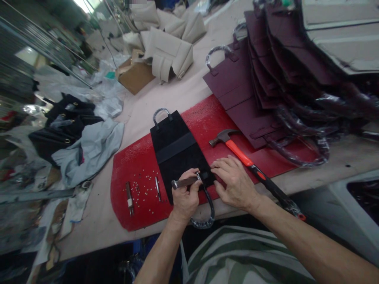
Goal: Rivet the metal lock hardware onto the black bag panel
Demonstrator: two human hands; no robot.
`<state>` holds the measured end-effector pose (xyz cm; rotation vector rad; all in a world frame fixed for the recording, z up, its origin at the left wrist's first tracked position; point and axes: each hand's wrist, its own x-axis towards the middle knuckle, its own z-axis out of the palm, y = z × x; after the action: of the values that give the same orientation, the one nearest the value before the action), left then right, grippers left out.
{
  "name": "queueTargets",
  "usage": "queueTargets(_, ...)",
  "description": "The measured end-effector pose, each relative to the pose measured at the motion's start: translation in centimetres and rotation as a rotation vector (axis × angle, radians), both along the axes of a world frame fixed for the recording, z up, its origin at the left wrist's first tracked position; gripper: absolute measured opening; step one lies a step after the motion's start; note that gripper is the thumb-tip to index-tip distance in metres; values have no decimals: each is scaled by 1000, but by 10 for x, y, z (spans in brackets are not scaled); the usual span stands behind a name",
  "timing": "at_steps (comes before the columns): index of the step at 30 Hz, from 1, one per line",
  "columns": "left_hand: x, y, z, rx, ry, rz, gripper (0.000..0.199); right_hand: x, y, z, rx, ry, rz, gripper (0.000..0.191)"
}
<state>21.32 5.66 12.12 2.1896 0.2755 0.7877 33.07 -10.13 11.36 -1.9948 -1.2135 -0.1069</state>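
Note:
A flat black bag panel [174, 148] lies on a red mat, with one plastic-wrapped handle [161, 114] at its far end and another wrapped handle [204, 225] hanging over the near table edge. My left hand [187, 193] is closed around a metal punch [185, 182], which lies tilted sideways above the panel's near end. With bent fingers, my right hand [233, 179] touches the panel's near right corner; whether it pinches something small there is hidden. Just beyond that hand rests a claw hammer [239, 152] with an orange and black grip.
On the red mat [121, 165] lie scattered small studs [145, 193], a thin silver tool [157, 188] and a brown pronged tool [129, 197]. Purple bag panels [237, 94] are piled at right. Beige bags [170, 51] stand behind, near a cardboard box [134, 77]; black bags [56, 134] are at left.

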Motion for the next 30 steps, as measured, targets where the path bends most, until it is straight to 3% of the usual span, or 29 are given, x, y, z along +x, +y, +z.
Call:
queueTargets(8, 1, -1, -1, -68, 67, 40, 19, 1, 1, 3, 7, -9, 0, 25)
queueTargets(22, 2, -4, 9, -79, 23, 15, 11, 3, -1, 2, 35, 11, 48, 27)
queueTargets(30, -18, -17, 10, -329, 34, 102, 9, 5, -6, 4, 29, 77, 135, 30)
